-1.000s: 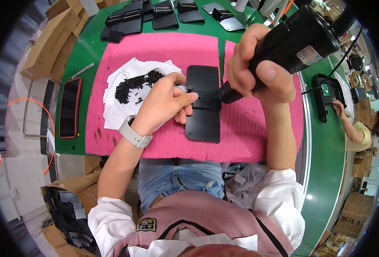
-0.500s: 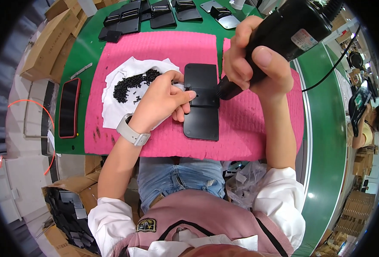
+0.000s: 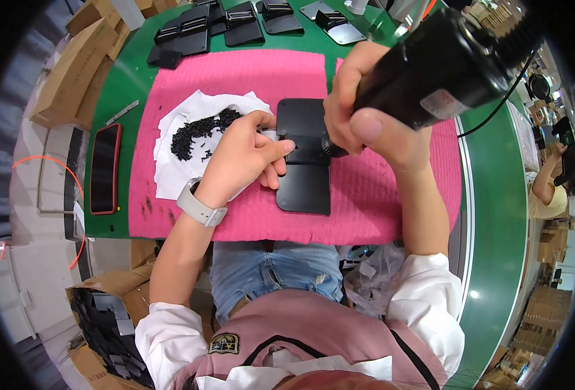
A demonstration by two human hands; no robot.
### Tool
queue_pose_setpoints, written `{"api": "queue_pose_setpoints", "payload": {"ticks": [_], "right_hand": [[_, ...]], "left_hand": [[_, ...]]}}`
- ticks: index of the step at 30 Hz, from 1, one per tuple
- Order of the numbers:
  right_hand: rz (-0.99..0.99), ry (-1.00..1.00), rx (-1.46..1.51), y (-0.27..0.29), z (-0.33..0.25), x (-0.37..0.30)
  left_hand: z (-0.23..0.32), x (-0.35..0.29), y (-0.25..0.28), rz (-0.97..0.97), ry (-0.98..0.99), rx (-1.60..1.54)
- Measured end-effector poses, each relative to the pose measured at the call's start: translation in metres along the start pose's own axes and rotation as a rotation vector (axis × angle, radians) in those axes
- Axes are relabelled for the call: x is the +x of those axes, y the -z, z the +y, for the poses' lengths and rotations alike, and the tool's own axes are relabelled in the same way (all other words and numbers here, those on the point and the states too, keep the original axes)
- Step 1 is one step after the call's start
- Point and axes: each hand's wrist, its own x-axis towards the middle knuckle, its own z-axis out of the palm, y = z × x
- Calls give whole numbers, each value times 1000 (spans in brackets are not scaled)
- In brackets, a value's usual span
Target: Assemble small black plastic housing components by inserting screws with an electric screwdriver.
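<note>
I'm seemingly working midway: left hand (image 3: 248,148) pinching black bracket (image 3: 304,190), right hand (image 3: 389,142) gripping power tool (image 3: 408,78), screws (image 3: 183,142) lying unused.

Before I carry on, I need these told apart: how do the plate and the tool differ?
The plate lies on the pink mat; the tool is held tilted in the right hand. The plate is flat-faced with straight edges; the tool is thick and rounded. Both are black.

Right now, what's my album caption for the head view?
Right hand grips a black tool; left hand touches a black plate.
</note>
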Motion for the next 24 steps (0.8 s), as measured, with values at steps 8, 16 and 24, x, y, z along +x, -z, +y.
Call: {"api": "queue_pose_setpoints", "payload": {"ticks": [8,16,24], "right_hand": [[-104,215,443,22,-9,12],[65,289,499,5,-4,14],[118,281,549,7,4,10]], "left_hand": [[-2,1,10,157,-284,-211],[2,-4,5,-69,-224,-533],[6,-9,2,-181,-152,-558]]}}
